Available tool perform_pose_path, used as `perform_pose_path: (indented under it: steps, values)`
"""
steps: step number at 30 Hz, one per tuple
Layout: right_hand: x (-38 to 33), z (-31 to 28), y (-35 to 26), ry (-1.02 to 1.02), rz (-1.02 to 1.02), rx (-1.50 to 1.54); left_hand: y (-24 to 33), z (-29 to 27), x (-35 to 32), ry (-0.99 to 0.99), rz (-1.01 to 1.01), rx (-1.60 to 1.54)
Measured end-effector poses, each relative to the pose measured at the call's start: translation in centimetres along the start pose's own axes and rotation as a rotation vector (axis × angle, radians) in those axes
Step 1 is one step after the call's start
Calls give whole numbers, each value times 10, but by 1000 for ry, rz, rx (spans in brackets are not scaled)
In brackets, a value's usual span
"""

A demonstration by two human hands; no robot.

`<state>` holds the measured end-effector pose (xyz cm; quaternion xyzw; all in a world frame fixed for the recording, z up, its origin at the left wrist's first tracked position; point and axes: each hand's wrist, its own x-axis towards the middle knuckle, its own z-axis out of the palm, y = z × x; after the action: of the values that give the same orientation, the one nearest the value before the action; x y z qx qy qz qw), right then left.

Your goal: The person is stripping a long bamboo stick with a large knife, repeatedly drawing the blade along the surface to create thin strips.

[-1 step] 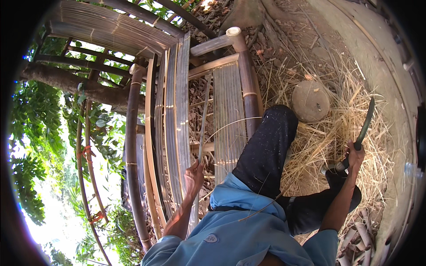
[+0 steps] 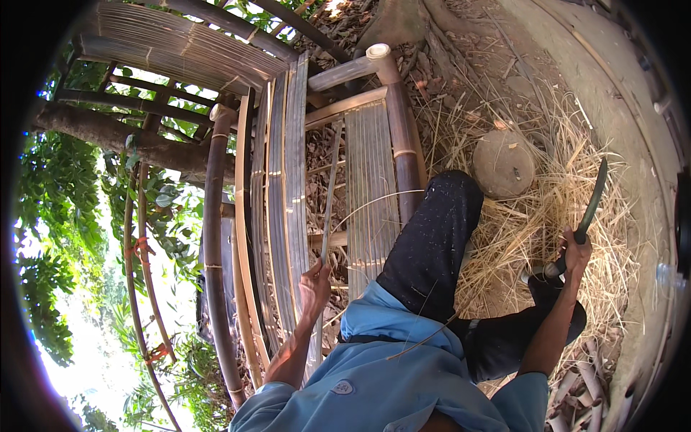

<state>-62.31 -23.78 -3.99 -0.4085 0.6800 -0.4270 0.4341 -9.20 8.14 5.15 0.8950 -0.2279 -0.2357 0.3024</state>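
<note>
My left hand grips a thin bamboo strip that runs up along a bamboo frame with slatted panels. My right hand is out to the right, closed on the handle of a long dark-bladed knife that points up over the straw. My knee in dark trousers is raised between the two hands. A thin pale sliver arcs from the strip toward the knee.
Dry straw and bamboo shavings cover the ground at right, around a round wooden block. A pale concrete edge curves along the far right. Green foliage and bamboo poles fill the left.
</note>
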Motion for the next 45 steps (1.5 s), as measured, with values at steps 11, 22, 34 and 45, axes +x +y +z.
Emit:
perform_pose_path:
  steps: [11, 22, 34, 45]
  values:
    - [0, 0, 0, 34, 20, -20, 9, 10, 32, -37, 1, -60]
    - [0, 0, 5, 36, 7, 39, -55, 52, 86, 17, 476, 626]
    - [-6, 10, 0, 30, 43, 36, -20, 115, 219, 221, 707, 453]
    - [-9, -2, -8, 10, 63, -72, 20, 102, 217, 149, 210, 227]
